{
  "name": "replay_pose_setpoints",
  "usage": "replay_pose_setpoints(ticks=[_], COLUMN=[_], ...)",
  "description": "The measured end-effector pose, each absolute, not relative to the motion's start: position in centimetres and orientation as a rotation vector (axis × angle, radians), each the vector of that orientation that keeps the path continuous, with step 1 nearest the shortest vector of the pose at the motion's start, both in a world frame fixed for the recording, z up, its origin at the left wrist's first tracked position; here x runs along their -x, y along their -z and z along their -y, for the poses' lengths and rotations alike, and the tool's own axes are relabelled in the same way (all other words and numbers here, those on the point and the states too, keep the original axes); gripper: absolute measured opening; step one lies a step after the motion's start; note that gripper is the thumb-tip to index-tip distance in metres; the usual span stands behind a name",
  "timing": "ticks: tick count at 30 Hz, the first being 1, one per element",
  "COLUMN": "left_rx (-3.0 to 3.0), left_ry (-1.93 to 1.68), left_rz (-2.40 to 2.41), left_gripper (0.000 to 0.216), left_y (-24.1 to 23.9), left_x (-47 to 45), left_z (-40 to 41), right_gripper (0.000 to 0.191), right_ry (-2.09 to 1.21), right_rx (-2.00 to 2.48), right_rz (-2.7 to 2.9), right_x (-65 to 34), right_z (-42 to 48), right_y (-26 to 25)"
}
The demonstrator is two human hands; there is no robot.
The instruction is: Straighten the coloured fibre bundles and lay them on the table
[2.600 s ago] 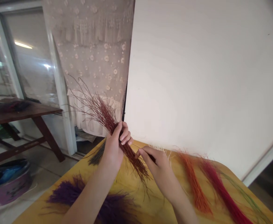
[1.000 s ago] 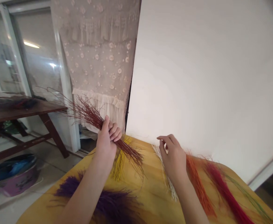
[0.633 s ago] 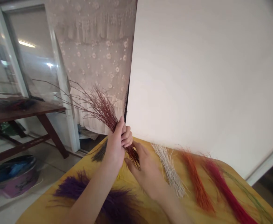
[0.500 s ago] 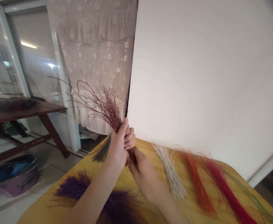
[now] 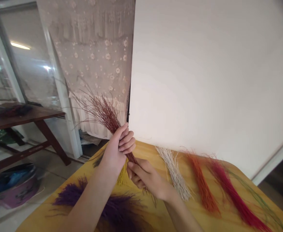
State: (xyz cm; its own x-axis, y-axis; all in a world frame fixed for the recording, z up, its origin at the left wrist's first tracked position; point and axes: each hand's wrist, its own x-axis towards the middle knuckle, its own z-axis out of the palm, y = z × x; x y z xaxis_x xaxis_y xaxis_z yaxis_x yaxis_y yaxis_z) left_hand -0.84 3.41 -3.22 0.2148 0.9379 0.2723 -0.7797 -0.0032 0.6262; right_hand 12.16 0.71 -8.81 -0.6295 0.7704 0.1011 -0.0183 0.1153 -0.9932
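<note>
A bundle of thin reddish-brown stems [image 5: 109,117] is held at a slant above the table, its loose ends fanning out to the upper left. My left hand [image 5: 122,141] is wrapped round its middle, thumb pointing up along the stems. Lower down, my right hand [image 5: 145,177] grips the other end, and a few stem tips stick out beneath its fingers. Under my forearms lies a purple bundle [image 5: 122,209]. Yellow strands [image 5: 124,175] show behind my hands, and a dark grey bundle [image 5: 98,159] is partly covered by my left arm.
On the yellow wooden table [image 5: 153,211], white [image 5: 175,174], orange [image 5: 203,187], crimson [image 5: 233,196] and green strands [image 5: 255,191] lie side by side. A white board [image 5: 204,80] stands behind. To the left are a dark wooden table [image 5: 46,116] and a pink bucket [image 5: 20,191].
The view has shifted slightly to the right. My right hand has turned, its fingers now curled round the lower end with stem tips showing below. Yellow strands have come into sight.
</note>
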Motion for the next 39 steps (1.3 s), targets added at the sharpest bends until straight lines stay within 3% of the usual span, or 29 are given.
replay_pose_setpoints(ticks=[8,14,18,26,33,39], left_rx=[-0.815,-0.754,-0.775,-0.980,-1.233,-1.174], left_ry=[-1.229,-1.351,-1.350,-1.393,-1.579,-1.600], left_rz=[-0.211,-0.256,-0.271,-0.291,-0.410,-0.397], left_gripper=[0.049,0.054,0.054,0.055,0.061,0.061], left_y=[3.4,3.2,3.7,1.5,-0.4,-0.2], left_x=[-0.4,0.6,0.4,5.4,10.6,11.1], left_z=[-2.5,-3.5,-4.5,-2.9,0.1,-0.7], right_gripper=[0.033,0.024,0.021,0.042,0.016,0.010], right_ry=[-1.741,-1.388,-1.341,-1.109,-0.593,-0.248], right_rx=[0.601,0.763,0.894,0.964,0.966,0.753], right_rz=[1.699,2.048,2.163,2.141,2.168,2.482], right_x=[-13.3,-14.1,-14.9,-18.9,-14.8,-5.8], right_z=[-0.9,-1.9,-2.2,-3.1,-4.5,-6.0], right_y=[8.1,8.1,7.7,7.5,10.4,15.2])
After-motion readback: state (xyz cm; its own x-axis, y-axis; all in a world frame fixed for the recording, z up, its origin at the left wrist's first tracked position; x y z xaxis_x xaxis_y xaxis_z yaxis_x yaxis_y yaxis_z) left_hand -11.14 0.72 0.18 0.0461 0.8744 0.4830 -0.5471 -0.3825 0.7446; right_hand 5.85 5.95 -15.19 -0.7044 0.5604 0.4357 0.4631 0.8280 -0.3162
